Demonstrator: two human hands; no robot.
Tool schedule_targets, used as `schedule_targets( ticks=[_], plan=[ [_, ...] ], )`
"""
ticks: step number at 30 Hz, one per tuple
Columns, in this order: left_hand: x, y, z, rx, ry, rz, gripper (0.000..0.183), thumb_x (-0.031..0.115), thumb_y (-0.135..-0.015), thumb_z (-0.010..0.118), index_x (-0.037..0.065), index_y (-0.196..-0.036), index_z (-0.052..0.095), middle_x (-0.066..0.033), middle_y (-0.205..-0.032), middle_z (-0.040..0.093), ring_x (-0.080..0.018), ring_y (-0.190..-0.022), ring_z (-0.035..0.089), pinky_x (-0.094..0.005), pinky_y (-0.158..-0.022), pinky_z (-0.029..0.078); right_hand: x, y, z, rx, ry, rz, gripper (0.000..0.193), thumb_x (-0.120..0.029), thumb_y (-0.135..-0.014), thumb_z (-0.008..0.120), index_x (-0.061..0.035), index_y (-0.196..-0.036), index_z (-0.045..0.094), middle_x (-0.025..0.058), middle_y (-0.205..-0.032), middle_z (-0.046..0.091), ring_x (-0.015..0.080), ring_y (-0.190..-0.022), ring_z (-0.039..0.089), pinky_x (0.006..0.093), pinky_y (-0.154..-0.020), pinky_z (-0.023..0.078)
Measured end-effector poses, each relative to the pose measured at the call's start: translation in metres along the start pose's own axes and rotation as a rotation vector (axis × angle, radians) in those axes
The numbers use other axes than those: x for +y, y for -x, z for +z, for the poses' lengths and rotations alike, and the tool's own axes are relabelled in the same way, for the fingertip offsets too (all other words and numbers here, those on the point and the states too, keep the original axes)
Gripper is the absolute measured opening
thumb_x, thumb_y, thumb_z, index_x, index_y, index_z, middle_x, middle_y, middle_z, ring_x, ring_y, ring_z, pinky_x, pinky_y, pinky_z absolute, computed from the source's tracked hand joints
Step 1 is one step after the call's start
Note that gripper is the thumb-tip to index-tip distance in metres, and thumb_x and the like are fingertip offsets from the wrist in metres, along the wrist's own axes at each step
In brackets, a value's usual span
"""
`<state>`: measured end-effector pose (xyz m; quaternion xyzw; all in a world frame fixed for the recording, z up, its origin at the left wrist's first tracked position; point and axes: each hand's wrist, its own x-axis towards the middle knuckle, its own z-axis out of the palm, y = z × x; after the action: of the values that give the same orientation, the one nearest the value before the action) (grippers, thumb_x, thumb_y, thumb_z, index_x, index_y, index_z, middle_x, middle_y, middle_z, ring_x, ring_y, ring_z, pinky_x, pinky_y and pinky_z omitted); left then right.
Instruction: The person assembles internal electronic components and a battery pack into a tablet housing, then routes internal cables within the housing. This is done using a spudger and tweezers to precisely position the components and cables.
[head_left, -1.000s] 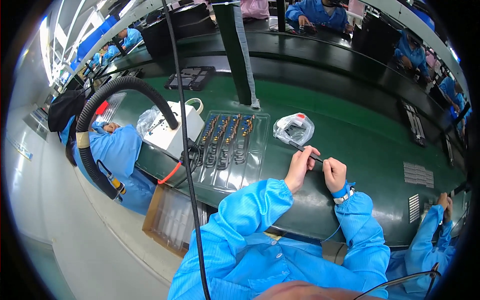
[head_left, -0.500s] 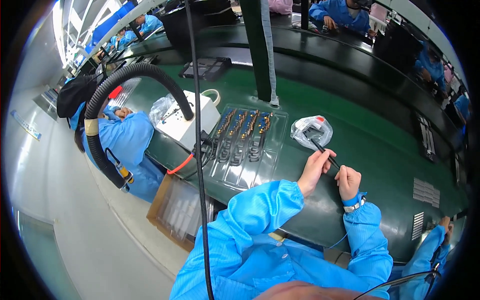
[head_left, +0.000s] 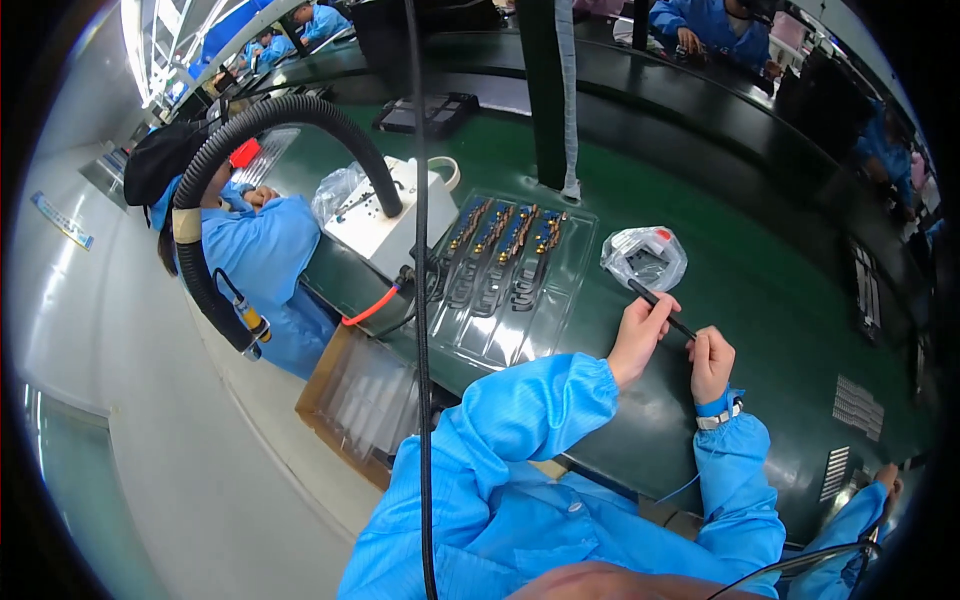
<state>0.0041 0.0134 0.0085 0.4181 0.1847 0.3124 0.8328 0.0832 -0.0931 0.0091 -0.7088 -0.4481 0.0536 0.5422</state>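
Note:
A slim black bar (head_left: pixel 680 326) spans the gap between my two hands above the green bench. My left hand (head_left: pixel 641 338) is closed on it near its far end, and my right hand (head_left: pixel 711 362) pinches the near end; the exact kind of part is too small to tell. A blue band and a metal-buckled strap circle my right wrist. Just beyond my left hand lies a clear plastic bag (head_left: pixel 618 262) with its mouth folded open and small black pieces inside. To the left, a clear plastic tray (head_left: pixel 572 300) carries several dark flex-type assemblies (head_left: pixel 515 240) with copper and blue parts.
A white box (head_left: pixel 375 235) with a black corrugated hose (head_left: pixel 270 108) stands left, beside a seated co-worker (head_left: pixel 265 240). A black cable (head_left: pixel 418 300) hangs in front. Below the bench is a cardboard box (head_left: pixel 330 415). Rows of small metal pieces (head_left: pixel 858 407) lie right, near another person's hand (head_left: pixel 888 478).
The whole view has shifted, so the bench sits slightly right and higher. Both hands still hold the black bar, with nearly the same grip.

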Motion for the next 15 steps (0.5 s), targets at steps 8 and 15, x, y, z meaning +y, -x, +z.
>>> schedule_targets(
  ticks=[8, 15],
  plan=[
    [-0.0034, 0.0011, -0.0041, 0.059, -0.001, -0.047, 0.015, 0.021, -0.085, 0.047, 0.008, -0.08, 0.053, 0.0063, -0.058, 0.038, -0.0004, -0.051, 0.033, -0.0161, -0.043, 0.024, -0.0021, -0.0004, 0.0042, 0.036, -0.018, 0.02, 0.01, -0.003, -0.078, 0.047, -0.0013, -0.069, 0.045, 0.0007, -0.054, 0.039, 0.0064, -0.048, 0.035, 0.0219, -0.043, 0.028],
    [0.0033, 0.0014, -0.0039, -0.028, 0.037, -0.132, 0.021, 0.026, -0.086, 0.044, 0.008, -0.081, 0.054, 0.0063, -0.056, 0.038, -0.0012, -0.051, 0.034, -0.0167, -0.046, 0.025, -0.0037, 0.0008, 0.0026, 0.052, -0.074, 0.027, 0.013, -0.005, -0.083, 0.043, -0.0013, -0.07, 0.046, 0.0015, -0.056, 0.043, 0.0079, -0.048, 0.038, 0.0216, -0.045, 0.031]
  ],
)
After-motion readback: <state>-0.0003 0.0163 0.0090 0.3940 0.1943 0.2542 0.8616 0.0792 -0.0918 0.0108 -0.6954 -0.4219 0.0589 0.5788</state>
